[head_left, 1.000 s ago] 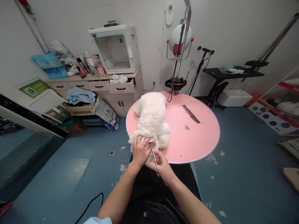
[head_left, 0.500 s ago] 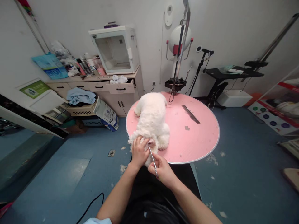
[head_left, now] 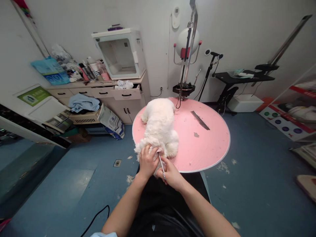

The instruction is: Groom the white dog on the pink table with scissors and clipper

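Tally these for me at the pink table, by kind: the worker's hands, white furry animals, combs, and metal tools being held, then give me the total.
Hands: 2 (left hand, right hand)
White furry animal: 1
Comb: 1
Held metal tool: 1
Total: 5

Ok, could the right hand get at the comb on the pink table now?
Likely yes: the dog is left of the path to the comb. But the right hand holds a metal tool, so needs freeing first.
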`<state>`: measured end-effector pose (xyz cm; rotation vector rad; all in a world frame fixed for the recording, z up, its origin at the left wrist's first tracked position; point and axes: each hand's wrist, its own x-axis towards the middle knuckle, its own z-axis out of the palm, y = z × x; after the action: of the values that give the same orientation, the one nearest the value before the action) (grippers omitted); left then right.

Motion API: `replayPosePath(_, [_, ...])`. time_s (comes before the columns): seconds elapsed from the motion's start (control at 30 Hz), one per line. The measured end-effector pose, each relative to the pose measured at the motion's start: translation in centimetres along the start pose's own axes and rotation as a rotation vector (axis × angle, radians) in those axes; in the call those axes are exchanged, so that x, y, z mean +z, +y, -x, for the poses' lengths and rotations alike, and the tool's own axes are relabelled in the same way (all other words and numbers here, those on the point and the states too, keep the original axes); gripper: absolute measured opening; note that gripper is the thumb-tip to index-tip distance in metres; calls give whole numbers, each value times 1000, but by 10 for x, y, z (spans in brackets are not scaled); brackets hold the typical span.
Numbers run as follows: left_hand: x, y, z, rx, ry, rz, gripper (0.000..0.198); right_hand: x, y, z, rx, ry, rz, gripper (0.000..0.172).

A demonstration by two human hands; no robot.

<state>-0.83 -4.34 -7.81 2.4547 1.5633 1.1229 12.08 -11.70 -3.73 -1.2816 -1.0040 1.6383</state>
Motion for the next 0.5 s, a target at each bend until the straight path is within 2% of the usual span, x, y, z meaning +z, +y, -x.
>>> replayPosePath(0.1, [-1, -1, -1, -20, -10, 7, 31, -1, 6, 6, -12, -57, -33, 78])
replayPosePath(0.2, [-1, -1, 0, -24, -9, 8, 31, -3, 6, 8, 23, -14, -20, 76])
replayPosePath(0.33, [0, 0, 1, -22, 9, 8, 28, -3, -1, 2, 48, 45, 8, 63])
replayPosePath(0.5, [0, -1, 1, 10, 10, -10, 31, -2, -4, -1, 62, 2, 33, 65])
